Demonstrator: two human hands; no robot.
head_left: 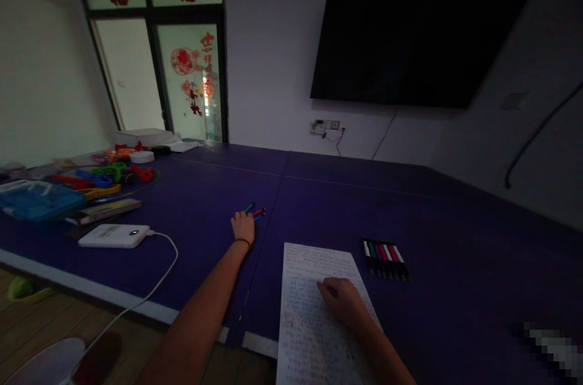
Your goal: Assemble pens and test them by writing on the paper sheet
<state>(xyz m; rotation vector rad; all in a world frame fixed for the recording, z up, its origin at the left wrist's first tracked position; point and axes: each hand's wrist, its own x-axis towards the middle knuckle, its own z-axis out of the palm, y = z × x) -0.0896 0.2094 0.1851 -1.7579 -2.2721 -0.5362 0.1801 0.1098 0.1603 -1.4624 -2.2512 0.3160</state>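
My left hand [243, 227] reaches across the purple table, its fingers curled down over a few coloured pens [259, 213]. The pens' ends stick out past the fingertips; the rest of them is hidden under the hand. My right hand [342, 299] rests on a sheet of paper [310, 324] covered in handwriting. Its fingers are curled in loosely, and I see nothing in them. Just right of the paper, several pens [386, 258] with white, green and pink grips lie side by side in a neat row.
A white power bank [115, 235] with a white cable [172, 263] lies at the left. Behind it are a blue plastic case [43, 200], a long narrow box [110, 211] and colourful clips [116, 171]. The purple table [204, 190] has a seam; a screen [419, 45] hangs on the wall.
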